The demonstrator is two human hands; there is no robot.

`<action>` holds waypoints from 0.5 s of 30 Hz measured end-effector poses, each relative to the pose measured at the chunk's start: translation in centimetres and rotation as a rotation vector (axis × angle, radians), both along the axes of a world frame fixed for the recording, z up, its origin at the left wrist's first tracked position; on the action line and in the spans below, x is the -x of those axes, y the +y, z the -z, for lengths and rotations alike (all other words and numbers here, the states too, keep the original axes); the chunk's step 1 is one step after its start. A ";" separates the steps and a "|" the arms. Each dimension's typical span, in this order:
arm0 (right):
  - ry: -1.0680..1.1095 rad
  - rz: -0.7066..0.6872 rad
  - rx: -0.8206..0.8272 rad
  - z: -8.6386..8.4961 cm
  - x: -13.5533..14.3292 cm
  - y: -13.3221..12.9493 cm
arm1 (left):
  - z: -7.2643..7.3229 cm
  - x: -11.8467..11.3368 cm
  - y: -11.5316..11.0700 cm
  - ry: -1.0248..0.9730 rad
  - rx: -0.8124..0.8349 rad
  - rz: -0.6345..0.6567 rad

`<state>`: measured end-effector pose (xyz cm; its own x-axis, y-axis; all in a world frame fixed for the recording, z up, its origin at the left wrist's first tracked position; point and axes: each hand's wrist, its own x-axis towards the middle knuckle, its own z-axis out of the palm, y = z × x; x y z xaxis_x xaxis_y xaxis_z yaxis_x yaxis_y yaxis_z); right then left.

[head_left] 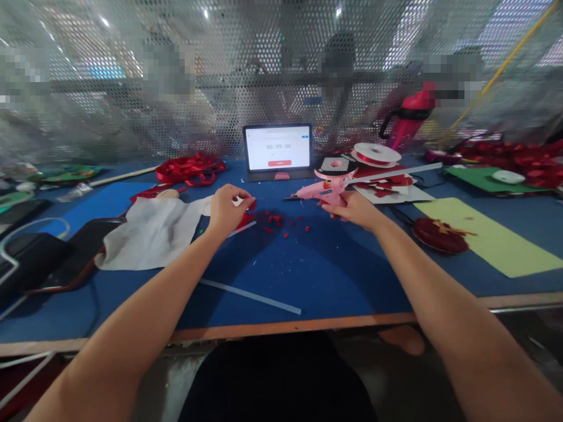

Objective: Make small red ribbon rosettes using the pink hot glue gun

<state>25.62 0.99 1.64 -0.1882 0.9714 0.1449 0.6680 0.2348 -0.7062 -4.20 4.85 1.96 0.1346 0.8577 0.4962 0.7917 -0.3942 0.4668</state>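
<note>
My right hand (354, 210) is wrapped round the handle of a pink hot glue gun (323, 190), whose nozzle points left above the table. A translucent glue stick (398, 173) juts out of its back end. My left hand (226, 208) pinches a small red piece (252, 204) between thumb and fingertips, a short way left of the nozzle; its exact shape is too small to make out. Between and below the hands, several tiny red bits (275, 218) lie scattered on the blue table (281, 264). Another red piece and a glue stick end lie partly behind my left hand.
A loose glue stick (250, 296) lies near the front edge. At left are a white cloth (152, 234) and a dark phone (83, 258). A tablet (278, 149) showing a timer stands behind. Ribbon spools (376, 154), yellow paper (497, 234) and a pink bottle (409, 120) are at right.
</note>
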 end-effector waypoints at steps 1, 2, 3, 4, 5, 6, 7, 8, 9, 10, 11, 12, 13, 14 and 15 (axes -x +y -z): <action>0.035 -0.003 0.008 -0.1 0.0 -0.1 | 0.1 0.1 0.0 -0.061 0.040 0.003; 0.060 -0.007 0.015 -0.1 -0.1 -0.2 | 0.3 0.1 0.1 -0.136 0.095 0.007; 0.076 -0.016 0.022 -0.2 -0.1 -0.3 | 0.5 0.2 0.1 -0.223 0.156 0.015; 0.086 -0.026 0.025 -0.2 -0.1 -0.4 | 0.6 0.1 0.1 -0.313 0.215 0.031; 0.090 -0.038 0.027 -0.3 0.0 -0.5 | 0.7 0.0 0.0 -0.393 0.265 0.059; 0.090 -0.050 0.027 -0.3 0.0 -0.5 | 0.7 -0.2 -0.2 -0.454 0.305 0.095; 0.086 -0.063 0.027 -0.4 0.0 -0.6 | 0.6 -0.4 -0.5 -0.491 0.332 0.138; 0.080 -0.075 0.025 -0.5 0.1 -0.7 | 0.5 -0.8 -1.0 -0.504 0.348 0.177; 0.074 -0.086 0.024 -0.5 0.2 -0.7 | 0.5 -1.2 -1.6 -0.503 0.366 0.207; 0.070 -0.093 0.023 -0.6 0.2 -0.8 | 0.4 -1.6 -2.2 -0.484 0.380 0.243; 0.066 -0.096 0.021 -0.7 0.3 -0.9 | 0.3 -2.1 -2.8 -0.433 0.390 0.286; 0.060 -0.094 0.019 -0.8 0.3 -1.0 | 0.3 -2.6 -3.5 -0.360 0.386 0.329; 0.051 -0.090 0.019 -0.9 0.4 -1.0 | 0.4 -3.0 -4.0 -0.266 0.363 0.379; 0.042 -0.088 0.020 -1.0 0.4 -1.1 | 0.4 -3.4 -4.5 -0.179 0.336 0.417; 0.034 -0.088 0.025 -1.0 0.3 -1.1 | 0.5 -3.7 -4.8 -0.100 0.313 0.456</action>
<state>25.28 -0.16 2.65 -0.2685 0.9547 0.1282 0.6211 0.2733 -0.7346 -0.52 0.02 1.43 0.4918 0.8322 0.2561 0.5198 -0.5166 0.6804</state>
